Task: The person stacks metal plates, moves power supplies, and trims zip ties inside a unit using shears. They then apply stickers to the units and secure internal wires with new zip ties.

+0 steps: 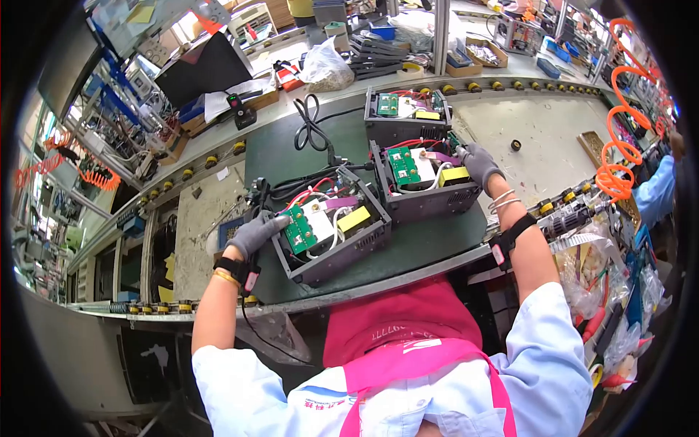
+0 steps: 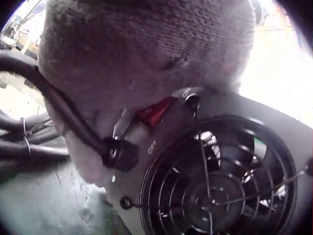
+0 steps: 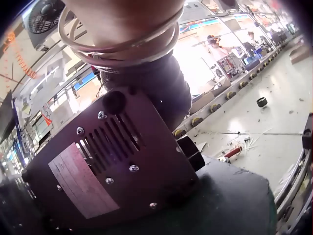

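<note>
My gloved left hand [image 1: 256, 234] grips the left end of the nearest open-topped electronics case [image 1: 338, 261], thumb at its top edge beside a green circuit board [image 1: 299, 231]. In the left wrist view the glove covers part of the end panel, above a round fan grille [image 2: 215, 196] and against a red switch [image 2: 156, 112]. A black cable [image 2: 63, 105] enters that panel. My gloved right hand [image 1: 480, 164] holds the right end of a second such case [image 1: 429, 205]; its fingertips are partly hidden. Vent slots and a pale label [image 3: 83, 181] show on this case's side.
A third case [image 1: 404, 131] stands behind on the dark green board [image 1: 280, 156], near a looped black cable [image 1: 312, 124]. Rollers [image 1: 211, 162] line the conveyor. A small black cap [image 1: 515, 146] lies at right, below a coiled orange hose [image 1: 619, 124].
</note>
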The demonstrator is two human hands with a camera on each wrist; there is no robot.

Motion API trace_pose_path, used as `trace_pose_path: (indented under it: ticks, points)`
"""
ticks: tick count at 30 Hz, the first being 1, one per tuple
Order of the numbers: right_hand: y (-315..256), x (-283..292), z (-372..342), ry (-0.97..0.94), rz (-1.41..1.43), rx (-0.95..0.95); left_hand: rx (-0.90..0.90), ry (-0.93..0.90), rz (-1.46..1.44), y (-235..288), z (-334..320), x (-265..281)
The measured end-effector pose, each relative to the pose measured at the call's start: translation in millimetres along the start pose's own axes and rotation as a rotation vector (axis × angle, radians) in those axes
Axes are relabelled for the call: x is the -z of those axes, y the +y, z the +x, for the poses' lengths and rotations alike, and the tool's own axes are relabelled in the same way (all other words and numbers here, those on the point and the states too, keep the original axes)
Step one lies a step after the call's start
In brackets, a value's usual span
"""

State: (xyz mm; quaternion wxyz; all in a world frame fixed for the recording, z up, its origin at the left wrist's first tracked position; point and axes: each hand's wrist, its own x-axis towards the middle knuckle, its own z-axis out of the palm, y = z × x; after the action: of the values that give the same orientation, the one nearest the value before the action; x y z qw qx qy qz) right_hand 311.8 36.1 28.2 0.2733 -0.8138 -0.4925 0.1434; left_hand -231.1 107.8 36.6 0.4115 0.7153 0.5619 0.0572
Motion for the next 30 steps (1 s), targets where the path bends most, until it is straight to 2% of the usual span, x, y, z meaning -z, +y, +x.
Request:
trace_pose_path:
  ticks: [2, 4, 5, 6, 8, 10, 12, 14, 16, 19, 20, 22, 24, 28, 30]
  points:
    - [3.9, -2.1, 2.7, 0.014, -0.006, -0.004, -0.038, 0.105, -0.255, 39.4, -32.2, -10.5]
    - [6.5, -5.4, 4.0, 0.042, 0.002, -0.011, -0.125, 0.172, -0.378, 44.0, -54.2, -19.7]
    - [6.7, -5.1, 3.5, 0.033, 0.018, -0.011, -0.194, 0.302, -0.317, 31.8, -58.7, -26.2]
    - [5.6, -3.7, 1.6, 0.023, 0.033, -0.014, -0.321, 0.388, -0.32, 44.9, -77.2, -36.7]
    - [13.0, -9.6, 3.0, 0.054, 0.084, 0.008, -0.629, 0.582, -0.155, 50.2, -104.5, -55.5]
    - [14.3, -9.7, 0.5, 0.074, 0.111, 0.014, -0.79, 0.723, 0.369, 78.4, -141.9, -62.1]
    - [5.0, -2.1, -9.3, 0.073, 0.116, 0.0, -0.831, 0.756, 0.586, 74.6, -162.6, -79.9]
    - [2.5, 1.3, -20.1, 0.129, 0.206, 0.068, -0.878, 0.67, 0.611, 54.4, -166.8, -89.4]
    - [1.5, 3.8, -38.7, 0.206, 0.301, 0.139, -0.865, 0.69, 0.628, 46.1, -167.8, -94.9]
    - [-4.8, -1.7, -77.0, 0.363, 0.454, 0.253, -0.926, 0.703, 0.63, 56.1, -158.4, -96.5]
    - [4.3, -13.8, -82.3, 0.465, 0.44, 0.349, -0.948, 0.7, 0.611, 58.5, -154.6, -97.3]
    - [-11.5, -8.4, -113.5, 0.46, 0.423, 0.3, -0.995, 0.692, 0.573, 67.4, -146.6, -102.8]
    - [-15.9, -17.9, -122.6, 0.571, 0.507, 0.478, -1.066, 0.694, 0.571, 75.8, -140.4, -108.3]
    - [-13.8, -39.4, -131.9, 0.564, 0.436, 0.557, -1.098, 0.629, 0.549, 98.0, -130.4, -121.4]
    - [-15.3, -73.1, -112.4, 0.705, 0.506, 0.734, -1.097, 0.614, 0.559, 115.5, -126.9, -117.1]
